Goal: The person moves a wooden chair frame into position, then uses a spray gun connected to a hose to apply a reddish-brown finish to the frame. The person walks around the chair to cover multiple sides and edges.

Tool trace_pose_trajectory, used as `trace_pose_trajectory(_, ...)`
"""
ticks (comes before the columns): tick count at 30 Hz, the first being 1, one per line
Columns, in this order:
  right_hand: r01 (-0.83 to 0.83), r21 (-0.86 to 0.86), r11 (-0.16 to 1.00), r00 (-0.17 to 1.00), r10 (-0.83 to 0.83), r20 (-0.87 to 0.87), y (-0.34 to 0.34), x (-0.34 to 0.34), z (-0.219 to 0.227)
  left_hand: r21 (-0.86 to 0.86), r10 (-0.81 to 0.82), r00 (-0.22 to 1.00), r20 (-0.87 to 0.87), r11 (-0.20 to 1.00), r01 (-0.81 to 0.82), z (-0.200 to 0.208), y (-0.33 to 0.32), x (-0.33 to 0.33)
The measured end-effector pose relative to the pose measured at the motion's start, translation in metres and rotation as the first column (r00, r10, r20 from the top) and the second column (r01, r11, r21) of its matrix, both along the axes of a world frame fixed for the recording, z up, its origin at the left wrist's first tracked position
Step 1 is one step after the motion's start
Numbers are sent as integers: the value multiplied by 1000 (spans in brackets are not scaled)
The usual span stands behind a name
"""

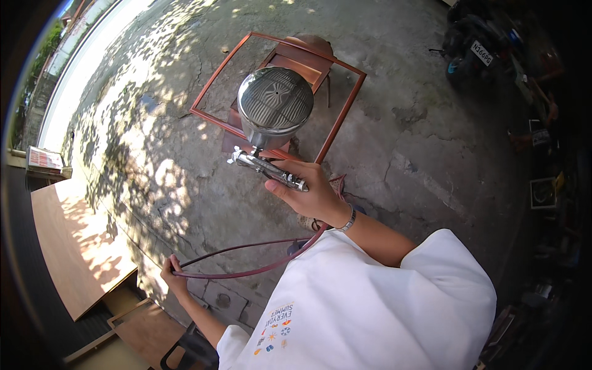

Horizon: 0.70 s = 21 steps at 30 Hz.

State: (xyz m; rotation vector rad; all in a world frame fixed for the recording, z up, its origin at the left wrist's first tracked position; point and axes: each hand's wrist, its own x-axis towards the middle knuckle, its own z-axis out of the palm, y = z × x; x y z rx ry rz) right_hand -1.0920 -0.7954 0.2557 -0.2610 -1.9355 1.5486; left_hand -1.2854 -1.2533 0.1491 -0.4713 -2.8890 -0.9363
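My right hand (311, 185) is closed round the body of a metal spray gun (271, 171), whose round silver cup (275, 105) sits on top. A dark red air hose (259, 269) runs from below the right hand across to the left. At the lower left my left hand (174, 271) is closed on a bend of that hose, held out to the side. Beyond the gun a reddish-brown wooden frame (343, 117) rests over a stool-like support (314, 44). The cup hides part of the frame and the panel (308, 69) inside it.
Cracked concrete (407, 203) lies all around, dappled with sunlight on the left. A plywood sheet (74, 240) and a smaller wooden board (145, 333) stand at the left. A parked motorcycle (475, 52) is at the far right, with dark clutter along the right edge.
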Motion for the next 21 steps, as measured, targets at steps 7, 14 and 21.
trace_pose_trajectory(7, 26, 166, 986, 962, -70, 265, 33, 31, -5, -125, -172, 872, 458, 959, 255, -133, 52, 101)
trace_pose_trajectory(14, -139, 92, 986, 932, 98, 349, 63, 4, -5, -135, -58, 807, 588, 976, 168, -197, 57, 150)
trace_pose_trajectory(21, -210, 77, 975, 931, 175, 321, 81, -44, -18, -12, 28, 619, 785, 999, -30, -210, 47, 180)
